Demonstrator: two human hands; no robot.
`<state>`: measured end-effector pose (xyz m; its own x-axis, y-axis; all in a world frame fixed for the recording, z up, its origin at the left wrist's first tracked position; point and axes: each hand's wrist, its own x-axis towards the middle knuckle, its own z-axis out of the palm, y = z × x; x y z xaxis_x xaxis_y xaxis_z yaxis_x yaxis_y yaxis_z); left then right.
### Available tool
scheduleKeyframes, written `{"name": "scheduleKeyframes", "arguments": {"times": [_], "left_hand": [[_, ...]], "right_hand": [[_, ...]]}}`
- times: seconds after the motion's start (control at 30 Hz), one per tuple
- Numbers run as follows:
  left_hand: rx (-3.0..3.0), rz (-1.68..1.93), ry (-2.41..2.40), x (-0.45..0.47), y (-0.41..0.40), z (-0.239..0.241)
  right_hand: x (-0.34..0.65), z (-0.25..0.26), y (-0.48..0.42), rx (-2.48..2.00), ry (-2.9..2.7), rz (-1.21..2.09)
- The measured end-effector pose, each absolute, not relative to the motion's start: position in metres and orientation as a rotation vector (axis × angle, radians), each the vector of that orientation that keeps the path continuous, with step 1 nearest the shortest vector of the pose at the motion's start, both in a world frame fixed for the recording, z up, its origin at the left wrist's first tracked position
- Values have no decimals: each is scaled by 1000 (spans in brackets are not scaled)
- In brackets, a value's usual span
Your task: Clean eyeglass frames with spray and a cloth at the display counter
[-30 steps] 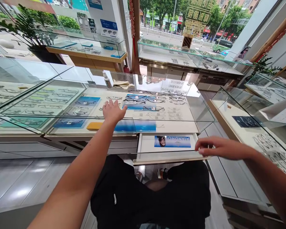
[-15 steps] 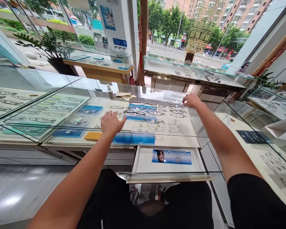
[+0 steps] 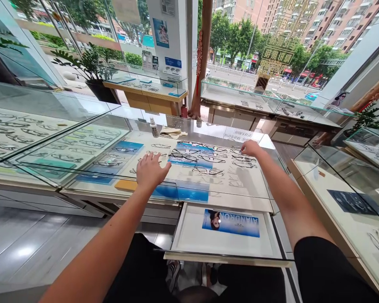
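Note:
My left hand (image 3: 153,171) is spread open, palm down over the glass display counter (image 3: 189,126), left of several eyeglasses; nothing is in it. At the right end of those rows, my right hand (image 3: 251,149) has its fingers curled together on the edge of a pair of eyeglasses (image 3: 236,149); the fingertips are partly hidden. Dark-framed eyeglasses (image 3: 183,158) and another pair of eyeglasses (image 3: 208,171) lie between the hands, in rows over a blue card. Below my hands, a pulled-out drawer (image 3: 189,244) holds a blue printed card (image 3: 236,223).
A spray bottle (image 3: 154,127) and a beige cloth (image 3: 172,132) stand at the counter's far side. A yellow-orange box (image 3: 126,185) is near my left wrist. More glass cases stand left and right, including the right-hand case (image 3: 322,185). The open drawer juts out above my lap.
The view has tilted and shifted, so the scene sits lower and further right. My right hand has come down and left onto the end eyeglasses. My left hand stays spread over the counter.

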<state>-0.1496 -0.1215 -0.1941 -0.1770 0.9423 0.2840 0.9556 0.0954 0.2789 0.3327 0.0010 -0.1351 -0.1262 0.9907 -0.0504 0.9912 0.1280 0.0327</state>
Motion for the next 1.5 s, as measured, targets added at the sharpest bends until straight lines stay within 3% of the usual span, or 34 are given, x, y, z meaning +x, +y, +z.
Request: {"name": "scheduleKeyframes", "arguments": {"times": [0.2, 0.43, 0.67, 0.87, 1.1, 1.5], "left_hand": [[-1980, -612, -2290, -150, -120, -195], [-1996, -636, -2282, -148, -119, -194], [-2024, -604, -2302, -143, -119, -192], [-2054, -595, -2317, -143, -115, -195], [-2052, -580, -2324, -142, -115, -194], [-2005, -640, -2313, -139, -121, -185]], "right_hand": [[327, -127, -12, 2226, 2270, -15], [328, -68, -73, 2249, 2414, -111], [291, -36, -193, 1705, 2595, -712], [257, -88, -272, 1482, 2479, -897], [253, -169, -280, 1535, 2400, -496], [273, -248, -207, 1663, 2370, -21]]}}
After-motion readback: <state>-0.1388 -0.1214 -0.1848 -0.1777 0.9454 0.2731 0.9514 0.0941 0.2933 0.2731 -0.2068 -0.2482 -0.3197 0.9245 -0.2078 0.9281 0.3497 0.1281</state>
